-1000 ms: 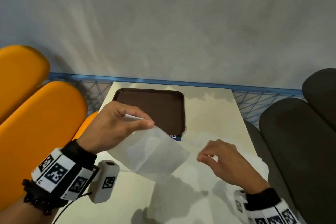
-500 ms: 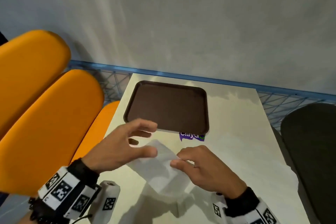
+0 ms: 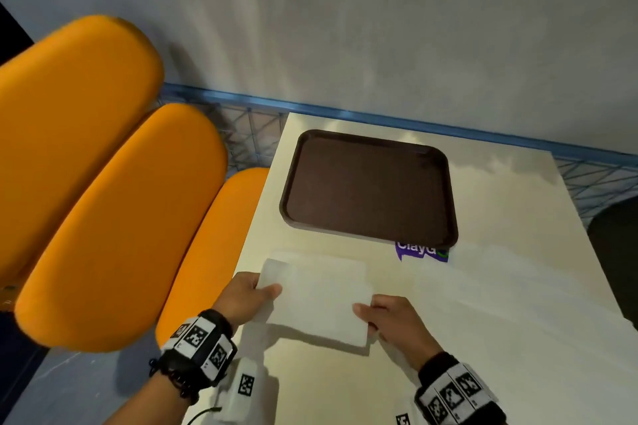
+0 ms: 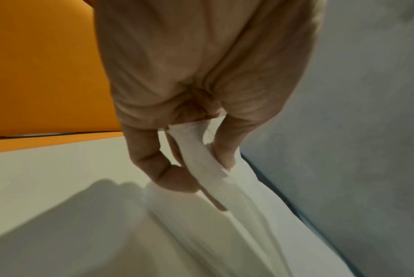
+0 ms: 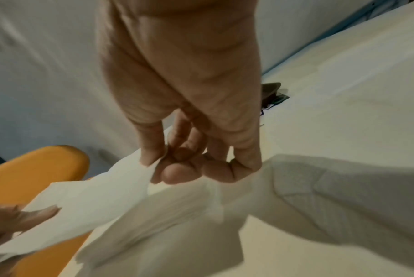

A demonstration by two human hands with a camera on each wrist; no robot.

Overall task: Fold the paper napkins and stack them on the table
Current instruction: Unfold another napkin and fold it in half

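A white paper napkin (image 3: pixel 319 297) is stretched out flat just above the cream table (image 3: pixel 483 321), near its left front part. My left hand (image 3: pixel 257 291) pinches its left edge between thumb and fingers; the left wrist view shows the napkin (image 4: pixel 201 165) clamped in that left hand (image 4: pixel 194 168). My right hand (image 3: pixel 367 314) pinches the right edge, and in the right wrist view the right hand (image 5: pixel 158 166) holds the napkin (image 5: pixel 94 198) by its corner. More white napkins (image 5: pixel 331 191) lie under and to the right of that hand.
A dark brown tray (image 3: pixel 369 186) sits on the table's far half, with a purple sticker (image 3: pixel 421 252) at its near right corner. Orange seat cushions (image 3: pixel 114 203) run along the left of the table. A grey wall and blue rail stand behind.
The napkin hung from my left hand alone; my right hand came in and took its other edge. Both hands now hold it spread wide, lower and closer to me.
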